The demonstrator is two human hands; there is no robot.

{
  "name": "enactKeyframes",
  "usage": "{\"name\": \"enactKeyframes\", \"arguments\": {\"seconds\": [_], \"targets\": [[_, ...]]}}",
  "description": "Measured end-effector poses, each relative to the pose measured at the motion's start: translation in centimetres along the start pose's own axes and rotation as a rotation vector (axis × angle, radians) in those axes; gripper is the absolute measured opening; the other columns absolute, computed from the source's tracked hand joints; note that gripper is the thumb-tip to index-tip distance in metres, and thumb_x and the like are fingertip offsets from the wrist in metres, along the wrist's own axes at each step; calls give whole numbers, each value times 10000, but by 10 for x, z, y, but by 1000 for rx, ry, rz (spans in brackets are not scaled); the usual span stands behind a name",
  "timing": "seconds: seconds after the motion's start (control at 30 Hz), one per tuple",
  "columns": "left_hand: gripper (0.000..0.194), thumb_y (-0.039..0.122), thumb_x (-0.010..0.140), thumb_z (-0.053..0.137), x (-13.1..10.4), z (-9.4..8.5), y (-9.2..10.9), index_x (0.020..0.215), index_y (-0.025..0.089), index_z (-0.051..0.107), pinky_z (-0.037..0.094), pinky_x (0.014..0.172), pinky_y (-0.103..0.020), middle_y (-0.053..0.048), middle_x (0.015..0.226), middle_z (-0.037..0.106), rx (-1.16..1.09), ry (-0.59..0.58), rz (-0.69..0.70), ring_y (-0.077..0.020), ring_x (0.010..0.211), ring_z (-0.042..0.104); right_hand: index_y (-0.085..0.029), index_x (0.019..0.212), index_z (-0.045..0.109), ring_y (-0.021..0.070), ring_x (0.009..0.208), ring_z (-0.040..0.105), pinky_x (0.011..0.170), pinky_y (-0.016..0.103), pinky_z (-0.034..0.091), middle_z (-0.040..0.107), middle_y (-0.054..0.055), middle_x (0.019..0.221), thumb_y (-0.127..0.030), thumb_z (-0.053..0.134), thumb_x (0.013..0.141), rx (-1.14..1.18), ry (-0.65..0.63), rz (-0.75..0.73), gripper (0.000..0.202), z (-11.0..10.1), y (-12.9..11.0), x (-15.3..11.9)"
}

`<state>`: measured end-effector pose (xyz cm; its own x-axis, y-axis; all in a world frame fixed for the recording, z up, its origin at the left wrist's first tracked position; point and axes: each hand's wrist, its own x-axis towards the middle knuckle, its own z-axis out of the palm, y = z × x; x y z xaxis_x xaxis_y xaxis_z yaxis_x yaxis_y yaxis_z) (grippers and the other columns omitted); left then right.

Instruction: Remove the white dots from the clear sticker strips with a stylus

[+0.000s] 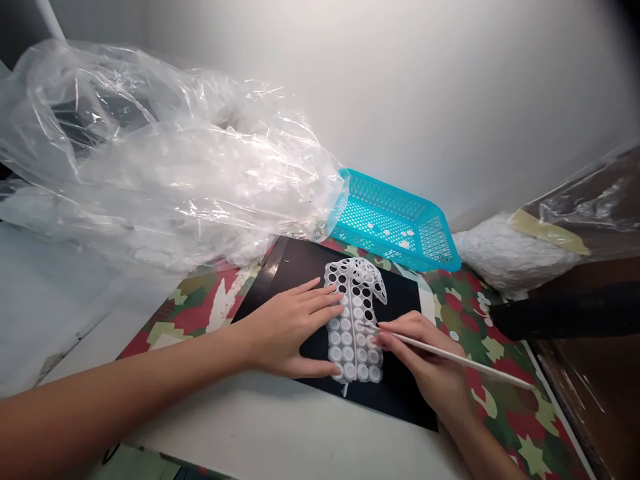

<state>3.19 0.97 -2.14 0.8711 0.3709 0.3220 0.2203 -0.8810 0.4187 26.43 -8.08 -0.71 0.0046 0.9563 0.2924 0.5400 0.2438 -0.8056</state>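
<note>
A white moulded piece [347,339] with rows of round parts lies on a black sheet [400,390]. Its far end is an open lattice of rings that curls over to the right. My left hand [293,327] rests spread on the sheet, its fingertips and thumb touching the left edge of the white piece. A thin white stick [465,361] is pinched in my right hand [425,357], and its tip reaches the right side of the white piece. Fingers of the right hand hide part of that edge.
Behind the sheet sits a turquoise basket [400,207] with a few small white pieces inside. A large clear plastic bag [200,173] fills the back left. At the right are a filled white bag [515,257] and a dark cylindrical object [565,310]. The patterned cover [525,407] spans the table's right side.
</note>
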Motion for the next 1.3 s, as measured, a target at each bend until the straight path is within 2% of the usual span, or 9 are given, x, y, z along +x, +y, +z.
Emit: {"name": "enactKeyframes", "arguments": {"seconds": [0.07,0.17,0.3,0.5,0.6,0.8,0.97,1.1,1.3], "targets": [[860,683,795,488,-1,5,4,1408,93,356,151,1174,-448,-147,1465,361,-13,-45,-73,-270,1387,284,-248,955,704,116,691,647,586,193,533,673,2,791,-121,679,806,-25,-82,-99,198,3,-3,-3],[849,719,838,350,-2,13,10,1460,149,255,39,1184,-421,-90,1523,233,-18,-93,-166,-220,1429,157,-227,998,695,132,766,668,664,211,554,696,29,873,-68,665,803,-7,-202,-219,253,9,-2,-6],[879,767,807,314,-1,18,11,1478,212,194,-61,1165,-440,-41,1543,144,4,-134,-200,-216,1440,95,-214,1000,692,138,804,676,715,222,560,705,41,907,-48,667,795,70,-258,-224,265,12,3,-7],[916,796,787,274,-2,18,10,1482,209,170,-76,1150,-483,-37,1540,159,54,-123,-193,-258,1433,126,-204,984,692,144,804,683,716,228,566,713,45,893,-40,672,784,94,-277,-233,260,12,5,-5],[923,798,787,262,-2,18,11,1483,200,159,-127,1138,-471,-33,1544,133,62,-126,-198,-241,1439,99,-196,982,694,151,802,690,712,229,571,712,56,898,-62,659,801,57,-283,-260,228,12,4,-6],[1024,828,753,264,-1,19,11,1483,122,133,-182,1123,-446,-88,1543,113,73,-127,-224,-231,1442,75,-208,1119,659,145,844,700,716,186,565,716,77,974,-174,518,923,-116,-304,-423,243,10,8,-10],[1037,838,743,253,-1,20,10,1482,120,137,-180,1121,-468,-103,1541,137,71,-114,-224,-248,1439,101,-165,1197,617,153,878,693,707,183,569,703,106,1031,-98,533,892,-217,-256,-555,324,12,14,-10],[1000,811,769,273,-1,21,9,1480,119,149,-179,1119,-477,-109,1538,157,59,-103,-222,-258,1436,113,-170,1146,646,160,860,699,708,197,577,710,99,1009,-72,541,874,-221,-240,-498,307,15,4,-7],[935,758,808,298,-2,22,8,1477,120,156,-161,1124,-478,-105,1539,159,55,-86,-208,-250,1437,111,-196,1038,675,154,774,708,663,214,591,734,71,899,-64,601,836,-104,-225,-408,253,17,-3,-5]]}}
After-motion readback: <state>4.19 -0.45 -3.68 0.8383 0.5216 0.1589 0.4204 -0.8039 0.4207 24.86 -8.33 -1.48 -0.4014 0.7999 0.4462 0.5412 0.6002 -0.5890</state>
